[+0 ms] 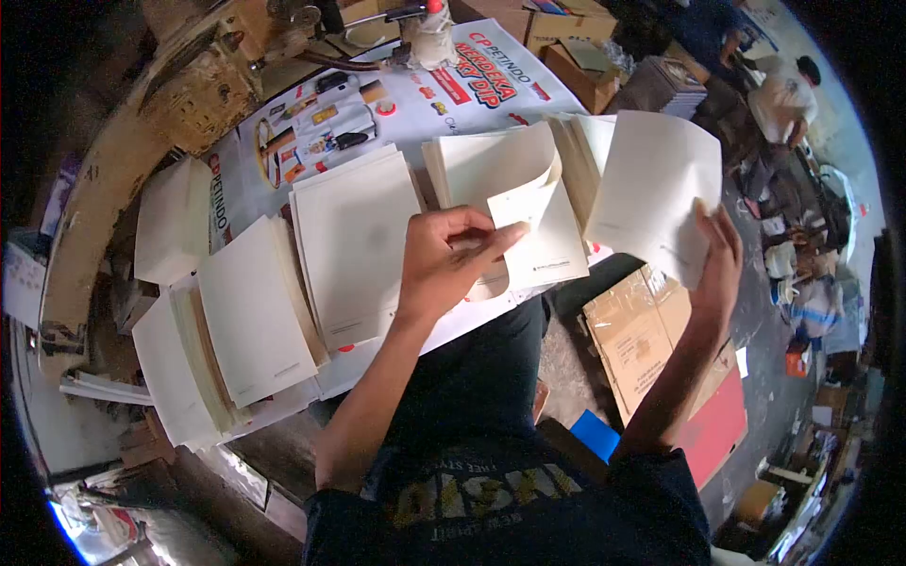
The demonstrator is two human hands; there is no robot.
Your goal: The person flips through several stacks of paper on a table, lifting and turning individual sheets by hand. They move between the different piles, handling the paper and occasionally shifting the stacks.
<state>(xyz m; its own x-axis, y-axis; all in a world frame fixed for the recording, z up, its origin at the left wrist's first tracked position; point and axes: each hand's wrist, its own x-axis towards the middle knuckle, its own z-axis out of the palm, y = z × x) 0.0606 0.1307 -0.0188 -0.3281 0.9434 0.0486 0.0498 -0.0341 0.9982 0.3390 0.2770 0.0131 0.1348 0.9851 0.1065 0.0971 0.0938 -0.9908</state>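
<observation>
My left hand (444, 255) pinches the near edge of a paper sheet (505, 151), which curls up and back from its stack. Under the curl, more printed sheets (557, 236) of that stack show. Off to the right, my right hand (719, 250) grips white paper (661, 179) by its right edge, thumb on top; it hangs over the end of the table. Partly behind that paper stands another paper stack (578, 156). Just left of my left hand lies a wide paper stack (359, 241) with small print along its near edge.
More paper stacks (255, 311) line the table's left side. A printed banner (396, 113) covers the tabletop, with a wrapped container (431, 42) at its back. On the floor lie flattened cardboard (642, 330) and a red board (714, 429). Other people (783, 99) sit at the far right.
</observation>
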